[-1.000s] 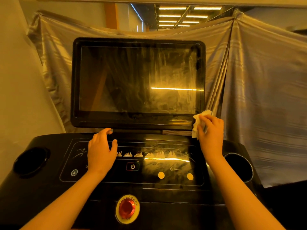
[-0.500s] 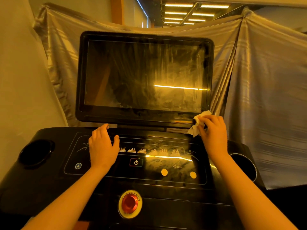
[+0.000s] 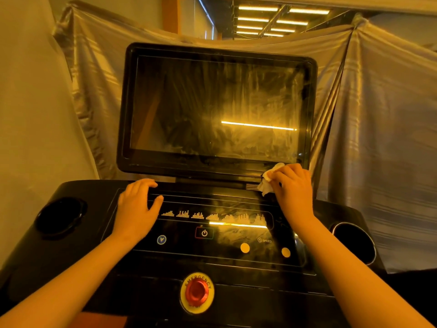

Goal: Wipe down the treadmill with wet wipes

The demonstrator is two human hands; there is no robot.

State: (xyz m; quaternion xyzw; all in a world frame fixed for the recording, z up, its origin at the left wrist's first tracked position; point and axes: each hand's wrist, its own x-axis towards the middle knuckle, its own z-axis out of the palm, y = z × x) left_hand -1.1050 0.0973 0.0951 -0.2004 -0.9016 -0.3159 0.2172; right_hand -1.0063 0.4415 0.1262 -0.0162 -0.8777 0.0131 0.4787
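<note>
The black treadmill console (image 3: 212,266) fills the lower view, with a large dark screen (image 3: 212,110) standing tilted above it; the glass shows smeared streaks. My right hand (image 3: 294,190) is closed on a crumpled white wet wipe (image 3: 268,179) and presses it against the lower right corner of the screen's frame. My left hand (image 3: 136,209) rests flat on the control panel's upper left, fingers spread, holding nothing.
A red emergency stop button (image 3: 197,292) sits at the console's front centre. Round cup holders lie at the left (image 3: 60,216) and right (image 3: 354,242) ends. Shiny plastic sheeting (image 3: 378,138) hangs behind the screen. A pale wall stands on the left.
My right hand with the wipe has slid left from the screen's right edge onto its bottom right corner. The left hand has stayed on the panel. The view has shifted slightly.
</note>
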